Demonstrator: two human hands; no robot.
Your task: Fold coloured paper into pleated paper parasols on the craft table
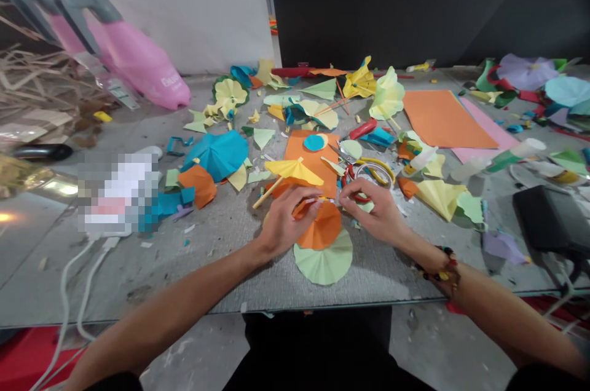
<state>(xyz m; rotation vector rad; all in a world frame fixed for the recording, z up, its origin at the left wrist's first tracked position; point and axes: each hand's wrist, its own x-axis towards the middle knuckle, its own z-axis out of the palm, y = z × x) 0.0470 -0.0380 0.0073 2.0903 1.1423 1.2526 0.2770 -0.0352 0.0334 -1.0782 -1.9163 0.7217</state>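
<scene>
Thumb and fingertips of my left hand (290, 219) are closed on a small, pale strip (326, 199), perhaps paper; its details are too small to tell. Just across from it, my right hand (375, 209) is curled in a pinch; whatever lies between its fingertips cannot be made out. Beneath both lies a pleated orange paper disc (322, 228), overlapping a pleated light green paper disc (325, 259). A small yellow paper umbrella (295, 171) on a stick stands just beyond my left hand. Scissors (375, 171) with red and yellow handles lie past my right fingers.
Coloured paper scraps cover the grey table (230, 280). A blue pleated paper (219, 154) lies left. Orange sheets (445, 117) are at right, near a black adapter (555, 219). Pink spray bottles (142, 68) stand back left; a white cabled device (122, 191) lies below them.
</scene>
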